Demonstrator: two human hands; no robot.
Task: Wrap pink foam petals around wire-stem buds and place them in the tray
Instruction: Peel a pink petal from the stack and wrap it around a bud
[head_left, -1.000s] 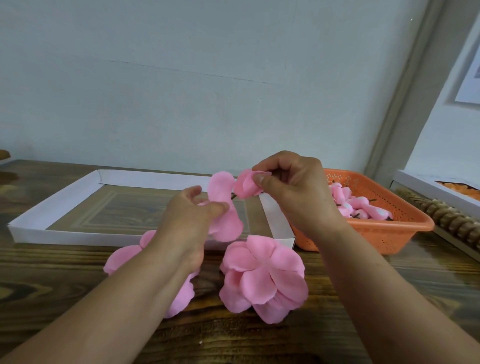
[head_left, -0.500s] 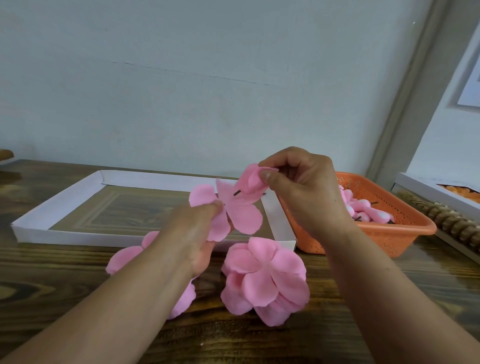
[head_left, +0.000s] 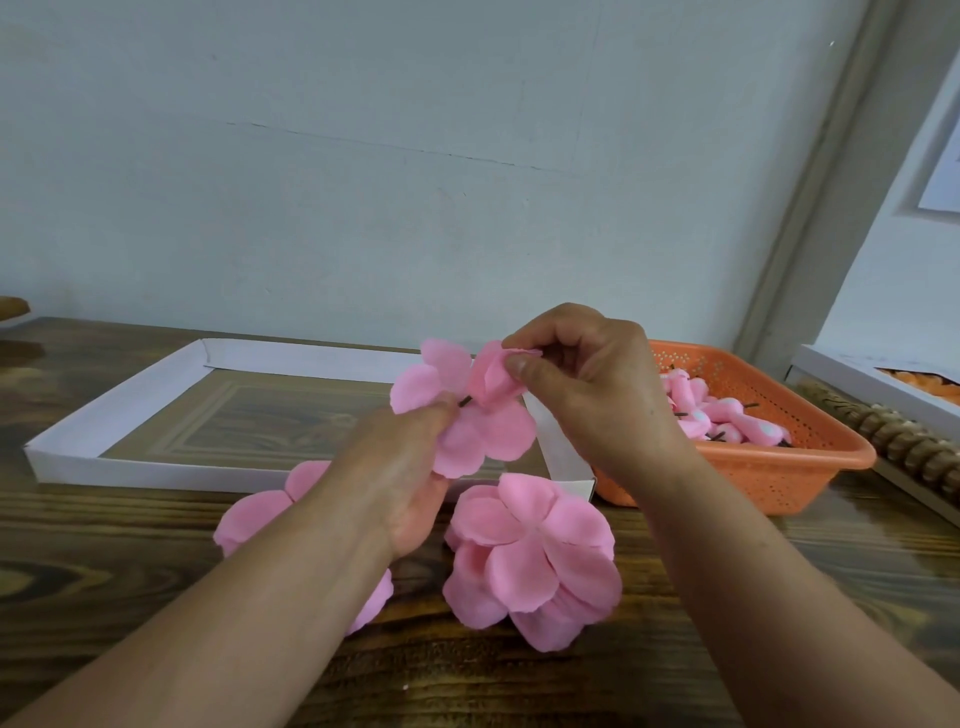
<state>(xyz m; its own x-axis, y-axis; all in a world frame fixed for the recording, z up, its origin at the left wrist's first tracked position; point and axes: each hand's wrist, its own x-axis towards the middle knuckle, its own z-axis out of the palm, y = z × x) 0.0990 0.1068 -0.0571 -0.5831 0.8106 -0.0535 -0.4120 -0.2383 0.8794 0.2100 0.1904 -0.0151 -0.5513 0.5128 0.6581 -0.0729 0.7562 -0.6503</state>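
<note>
i see open tray floor (head_left: 249, 415) at the desk's back-left; petal stacks (head_left: 530, 561) crowd its front edge, orange basket (head_left: 779, 467) blocks right.

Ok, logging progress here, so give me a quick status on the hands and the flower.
Right hand pinches bud. Left hand holds petal piece on its wire. White tray unfilled. Nothing blocking.

Pink bud (head_left: 493, 382) on wire, petals (head_left: 467, 421) apparently threaded below.

Both forearms raised, hands close together — left grip (head_left: 410, 457) and right grip (head_left: 587, 384) each pinching, fingers curled.
</note>
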